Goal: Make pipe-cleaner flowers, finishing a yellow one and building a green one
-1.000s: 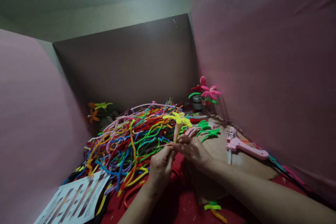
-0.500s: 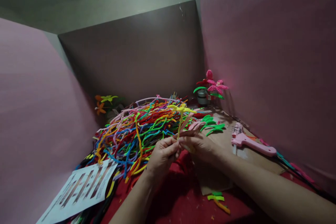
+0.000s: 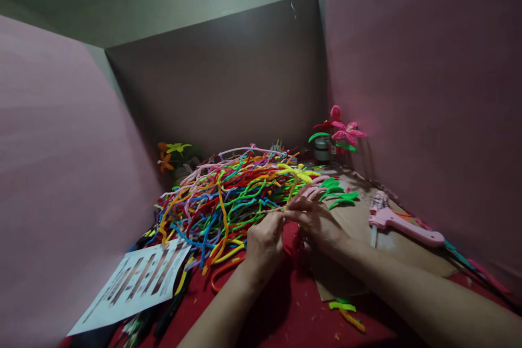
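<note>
A yellow pipe-cleaner flower (image 3: 300, 173) stands tilted slightly right on its thin yellow stem, in front of the pile of pipe cleaners. My right hand (image 3: 313, 222) pinches the lower stem between thumb and fingers. Just left of it, my left hand (image 3: 266, 239) is closed with its fingertips at the same part of the stem. The stem's lower end is hidden by the fingers. Behind the flower lies a large heap of multicoloured pipe cleaners (image 3: 240, 196). Several green pipe-cleaner leaves (image 3: 338, 194) lie beyond my right hand.
A pink glue gun (image 3: 403, 227) rests on cardboard (image 3: 350, 223) at the right. A printed sheet (image 3: 136, 285) lies at the left on the red cloth (image 3: 281, 310). Finished pink flowers (image 3: 347, 133) stand at the back right, orange ones (image 3: 165, 162) at the back left. Pink panels flank the table.
The view has shifted slightly, moving the scene rightward. The flower now leans right, and my left hand has turned so its back shows more, with its fingertips still by the stem.
</note>
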The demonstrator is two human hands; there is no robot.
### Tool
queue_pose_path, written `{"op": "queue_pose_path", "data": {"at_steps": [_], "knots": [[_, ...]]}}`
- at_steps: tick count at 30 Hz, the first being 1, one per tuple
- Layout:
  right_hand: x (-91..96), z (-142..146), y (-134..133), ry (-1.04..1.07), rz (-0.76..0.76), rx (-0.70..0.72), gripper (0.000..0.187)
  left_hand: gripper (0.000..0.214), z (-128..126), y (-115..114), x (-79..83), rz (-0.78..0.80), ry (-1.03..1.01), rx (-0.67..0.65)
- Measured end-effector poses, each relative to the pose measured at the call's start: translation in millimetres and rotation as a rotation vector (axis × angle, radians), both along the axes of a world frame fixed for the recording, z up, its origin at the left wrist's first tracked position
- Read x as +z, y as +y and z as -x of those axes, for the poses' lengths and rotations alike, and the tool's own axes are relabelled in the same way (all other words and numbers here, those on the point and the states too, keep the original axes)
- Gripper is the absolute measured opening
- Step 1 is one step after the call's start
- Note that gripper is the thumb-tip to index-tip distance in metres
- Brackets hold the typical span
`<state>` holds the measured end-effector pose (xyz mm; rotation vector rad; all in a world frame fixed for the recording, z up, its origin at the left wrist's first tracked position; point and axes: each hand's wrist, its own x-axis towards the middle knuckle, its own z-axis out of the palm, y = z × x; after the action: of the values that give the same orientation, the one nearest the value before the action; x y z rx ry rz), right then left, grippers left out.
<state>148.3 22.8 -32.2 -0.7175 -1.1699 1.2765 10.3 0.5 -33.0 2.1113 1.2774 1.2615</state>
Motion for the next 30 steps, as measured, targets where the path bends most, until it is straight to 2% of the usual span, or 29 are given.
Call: {"op": "queue_pose_path", "data": {"at_steps": [3, 6, 10, 14, 17, 22, 24, 28, 30], "knots": [[-0.5, 0, -1, -0.079, -0.025, 0.007, 0.009, 0.018, 0, 1, 4.5, 0.074, -0.076, -0.005], [0.1, 0, -3, -0.002, -0.053, 0.054, 0.011, 0.025, -1, 1, 12.0, 0.277, -0.285, -0.065], [2.9, 0, -5, -0.021, -0.101, 0.124, 0.013, 0.025, -2, 1, 17.9, 0.572, -0.616, -0.256], [3.4, -1, -8, 0.019, -0.05, 0.262, 0.021, 0.028, -1, -1, 19.8, 0.726, -0.773, -0.42], [3.4, -3, -11, 0.051, -0.06, 0.333, 0.02, 0.027, -1, -1, 20.7, 0.758, -0.833, -0.481], [10.2, -2, -13, -0.076, -0.154, 0.174, 0.011, 0.026, 2, 0, 20.5, 0.766, -0.857, -0.542], [11.4, 0, -13, -0.081, -0.168, 0.16, 0.01, 0.025, 3, 1, 20.1, 0.781, -0.848, -0.547], [4.4, 3, -9, 0.04, -0.069, 0.22, 0.012, 0.024, 3, 4, 20.0, 0.778, -0.726, -0.474], [-0.5, 4, -6, 0.072, -0.019, 0.187, 0.013, 0.029, 2, 4, 19.7, 0.697, -0.587, -0.373]]}}
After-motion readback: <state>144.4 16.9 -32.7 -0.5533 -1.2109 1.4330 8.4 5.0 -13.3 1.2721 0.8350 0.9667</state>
